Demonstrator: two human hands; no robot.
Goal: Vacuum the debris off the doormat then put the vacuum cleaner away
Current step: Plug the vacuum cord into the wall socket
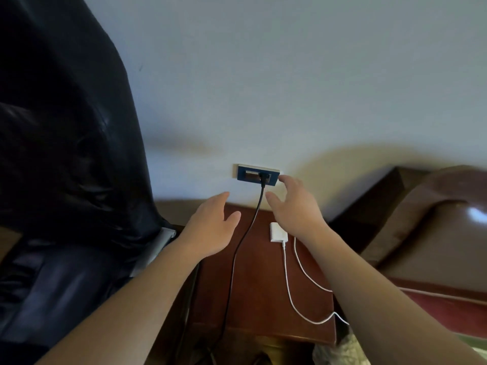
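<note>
Near the socket (257, 175), left hand (210, 227) and right hand (295, 209), fingers (220, 198) wide, flank a seemingly plugged cord (247, 227).

Head camera looks forward-down, close on the wall socket (258, 175).

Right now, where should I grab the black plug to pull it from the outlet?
Probably pinch the plug body where it meets the outlet, not the cord hanging below. Come from the right with the right hand, which is nearest. The plug sits square in the outlet, so pull straight out.
</note>
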